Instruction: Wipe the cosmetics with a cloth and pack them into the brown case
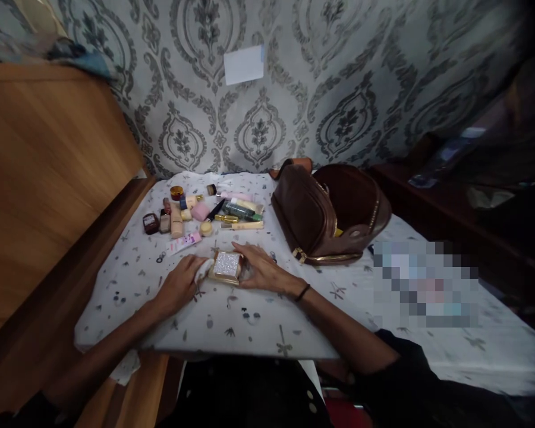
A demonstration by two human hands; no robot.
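A gold-edged compact case with a glittery silver top (227, 266) sits low over the white patterned cloth (249, 333). My right hand (264, 270) grips its right side, thumb and fingers around the edge. At its left side my left hand (182, 280) is closed on a white wipe (204, 270), which touches the case. Just beyond my hands lie several cosmetics, among them a pink and white tube (184, 242), a round cream-coloured item (205, 228), a pink sponge (200, 211) and a beige bottle (176, 222).
An open brown bag (305, 208) stands right of the cosmetics. A blurred-out patch covers something on the cloth at the right. A wooden cabinet (53, 166) rises on the left, and a patterned wall (258, 131) closes off the back.
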